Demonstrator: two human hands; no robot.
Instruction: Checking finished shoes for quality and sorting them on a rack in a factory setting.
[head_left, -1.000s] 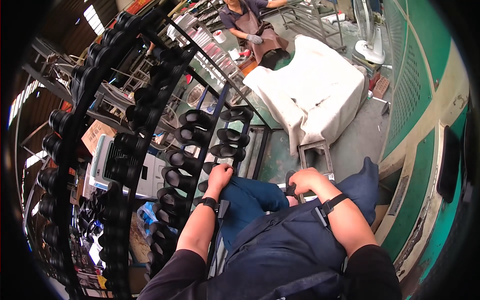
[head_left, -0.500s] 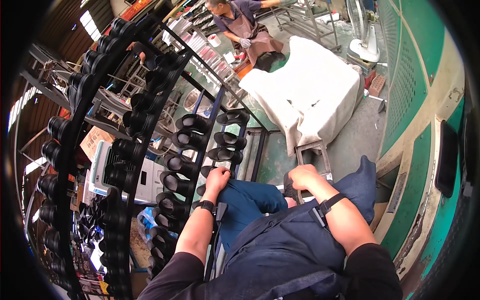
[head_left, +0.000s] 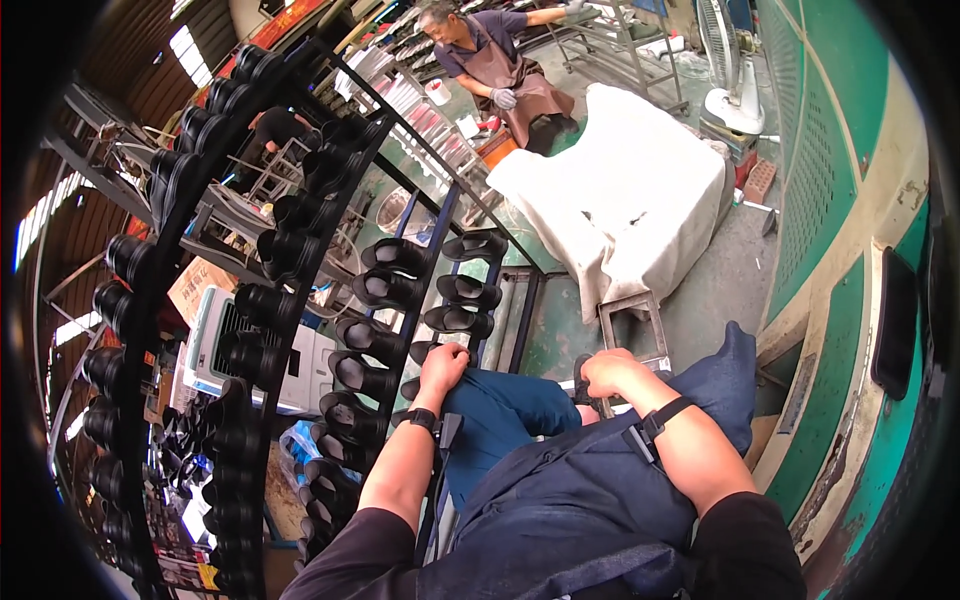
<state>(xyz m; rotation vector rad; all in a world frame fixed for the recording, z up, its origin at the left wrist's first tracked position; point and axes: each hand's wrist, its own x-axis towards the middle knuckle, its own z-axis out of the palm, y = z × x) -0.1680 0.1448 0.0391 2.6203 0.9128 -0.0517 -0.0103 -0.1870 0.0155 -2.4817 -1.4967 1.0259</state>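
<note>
I sit in blue trousers and a dark apron. My left hand (head_left: 443, 362) rests on my left knee (head_left: 500, 400) with its fingers curled, right beside a rack of black rubber boots (head_left: 385, 290). The nearest boots (head_left: 462, 292) hang on pegs just above that hand. My right hand (head_left: 610, 372) lies by my right knee, its fingers closed around a small dark object (head_left: 582, 372) whose shape is mostly hidden. Both wrists wear black straps.
The curved boot rack (head_left: 250, 330) fills the left side. A white cloth-covered block (head_left: 630, 210) stands ahead, with a small metal frame (head_left: 630, 320) before it. A person in an apron (head_left: 495, 70) works at the back. A green wall (head_left: 830, 180) and a fan (head_left: 725, 60) are to the right.
The view has tilted a little, so the person at the back shows more fully. My hands have stayed on my knees.
</note>
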